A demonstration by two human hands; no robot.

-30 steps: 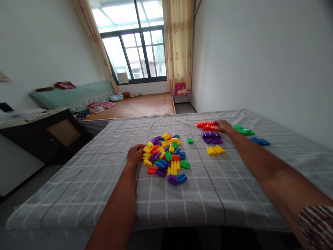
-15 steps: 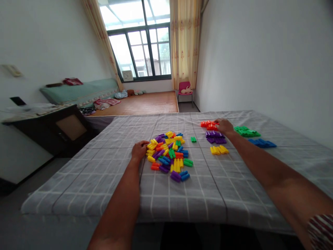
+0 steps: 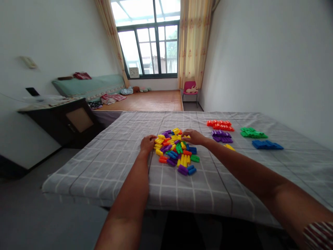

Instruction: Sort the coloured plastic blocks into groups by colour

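A mixed pile of small plastic pieces (image 3: 173, 147), shaped like paired tubes in yellow, purple, orange, green and blue, lies on the grey checked cloth. At the pile's left edge rests my left hand (image 3: 147, 143), its fingers curled beside the yellow pieces; what they hold, if anything, is hidden. My right hand (image 3: 194, 136) reaches over the far right side of the pile, fingers stretched out and touching or just above the pieces. Farther right lie sorted groups: orange pieces (image 3: 220, 125), purple pieces (image 3: 222, 136), green pieces (image 3: 253, 132), blue pieces (image 3: 267, 144) and partly hidden yellow pieces (image 3: 229, 147).
The checked cloth (image 3: 104, 166) covers the table and hangs over its front edge. Beyond stand a bed (image 3: 156, 99) and a pink chair (image 3: 190, 86) below the window. A dark cabinet (image 3: 75, 119) is at the left, a white wall (image 3: 273, 62) at the right.
My right hand has left the orange group and moved left to the pile. My left hand stays at the pile's left edge. The view has shifted slightly.
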